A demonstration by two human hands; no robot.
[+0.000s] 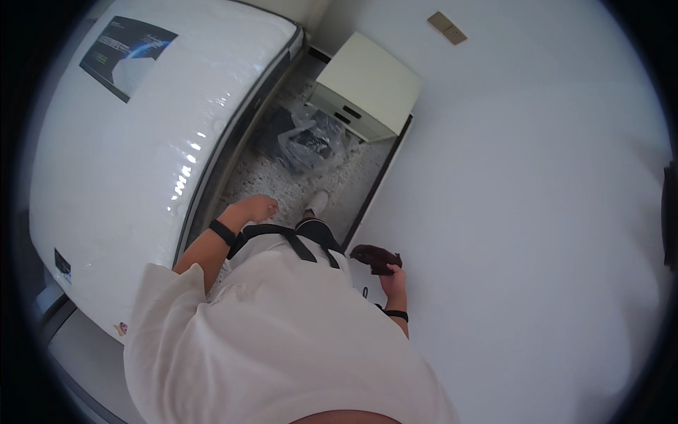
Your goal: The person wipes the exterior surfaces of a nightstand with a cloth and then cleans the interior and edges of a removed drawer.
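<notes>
My right hand point(393, 280) grips a dark reddish-brown, soft-looking bundle point(378, 259) beside the white wall; whether it is folded cloth or a pouch I cannot tell. Held out in front of my body, my left hand point(258, 207) has its fingers curled in, and nothing shows in them. It is nearest to the edge of the plastic-covered mattress point(141, 155) but apart from it. Dark bands circle both wrists.
A cream bedside cabinet point(371, 81) stands ahead against the wall. In front of it, a clear plastic bag point(311, 145) with something dark lies on the speckled floor point(247, 166). The narrow aisle runs between bed and wall point(515, 212). A switch plate point(447, 28) is on the wall.
</notes>
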